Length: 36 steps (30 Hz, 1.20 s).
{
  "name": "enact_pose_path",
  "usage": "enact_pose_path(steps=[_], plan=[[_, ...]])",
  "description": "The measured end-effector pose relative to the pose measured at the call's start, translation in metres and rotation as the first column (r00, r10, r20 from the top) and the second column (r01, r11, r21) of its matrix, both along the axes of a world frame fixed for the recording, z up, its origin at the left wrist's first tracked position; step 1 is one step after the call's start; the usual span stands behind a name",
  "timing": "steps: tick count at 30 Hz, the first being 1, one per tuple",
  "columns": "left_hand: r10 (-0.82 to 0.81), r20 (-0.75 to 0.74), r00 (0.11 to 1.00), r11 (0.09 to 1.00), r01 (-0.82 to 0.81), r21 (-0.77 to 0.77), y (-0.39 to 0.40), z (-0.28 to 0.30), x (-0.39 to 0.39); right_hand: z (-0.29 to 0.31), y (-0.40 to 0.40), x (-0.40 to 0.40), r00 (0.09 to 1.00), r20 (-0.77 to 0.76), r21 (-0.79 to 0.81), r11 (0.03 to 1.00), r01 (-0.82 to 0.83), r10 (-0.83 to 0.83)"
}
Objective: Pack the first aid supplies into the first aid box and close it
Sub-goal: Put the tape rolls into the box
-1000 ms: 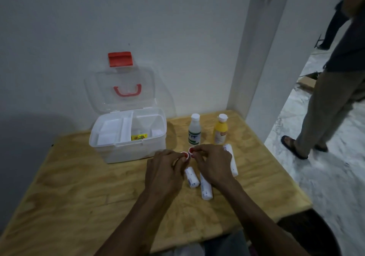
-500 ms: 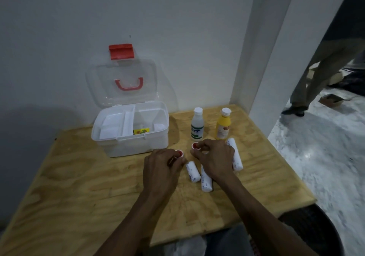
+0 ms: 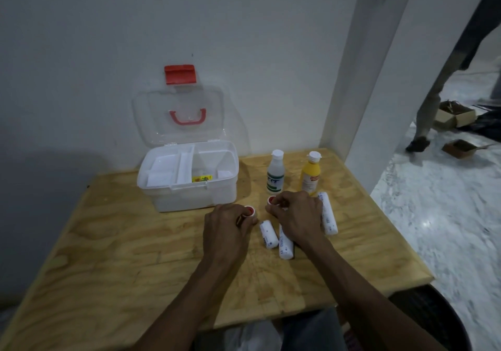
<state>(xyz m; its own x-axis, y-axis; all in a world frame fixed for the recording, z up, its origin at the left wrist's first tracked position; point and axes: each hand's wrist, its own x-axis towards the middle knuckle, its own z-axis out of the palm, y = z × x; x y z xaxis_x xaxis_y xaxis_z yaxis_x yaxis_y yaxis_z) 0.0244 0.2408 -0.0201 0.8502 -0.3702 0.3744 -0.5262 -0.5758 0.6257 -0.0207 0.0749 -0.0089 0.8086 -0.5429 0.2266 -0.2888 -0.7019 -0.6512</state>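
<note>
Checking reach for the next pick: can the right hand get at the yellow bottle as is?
Probably yes. The yellow bottle stands upright just beyond the right hand with nothing between them, but that hand already holds a small red-topped roll, so it would have to drop that first.

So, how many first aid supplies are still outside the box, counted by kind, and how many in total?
Bandage rolls: 3, lying on the table: short roll, middle roll, long roll.
Bottles: 2, standing: clear bottle, yellow bottle.
Small red-centred rolls: 2: one in the left hand, left roll; one in the right hand, right roll.
Total: 7.
</note>
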Motion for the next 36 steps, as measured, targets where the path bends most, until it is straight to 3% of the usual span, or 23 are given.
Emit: enact_pose_path(steps=[5, 11, 19, 27, 36], plan=[[0.022, -0.024, 0.999, 0.998, -0.023, -0.060, 0.007, 0.006, -0.006, 0.005, -0.001, -0.003, 0.999, 0.027, 0.009, 1.000, -0.020, 0.019], [-0.026, 0.000, 1.000, 0.980, 0.025, -0.195, 0.029, 0.030, -0.015, 0.034, 0.019, -0.016, 0.982, 0.174, -0.013, 0.998, -0.064, 0.066], [0.157, 0.067, 0.985, 0.948, -0.131, -0.292, 0.084, 0.093, 0.012, 0.096, 0.058, 0.019, 0.937, 0.262, 0.012, 0.970, -0.241, 0.230], [0.317, 0.013, 0.948, 0.931, -0.309, -0.193, 0.126, 0.109, 0.087, 0.114, 0.092, 0.099, 0.910, 0.220, 0.059, 0.926, -0.372, 0.352], [0.232, -0.010, 0.973, 0.970, -0.232, -0.078, 0.128, 0.096, 0.137, 0.105, 0.119, 0.171, 0.884, 0.108, 0.035, 0.887, -0.461, 0.455]])
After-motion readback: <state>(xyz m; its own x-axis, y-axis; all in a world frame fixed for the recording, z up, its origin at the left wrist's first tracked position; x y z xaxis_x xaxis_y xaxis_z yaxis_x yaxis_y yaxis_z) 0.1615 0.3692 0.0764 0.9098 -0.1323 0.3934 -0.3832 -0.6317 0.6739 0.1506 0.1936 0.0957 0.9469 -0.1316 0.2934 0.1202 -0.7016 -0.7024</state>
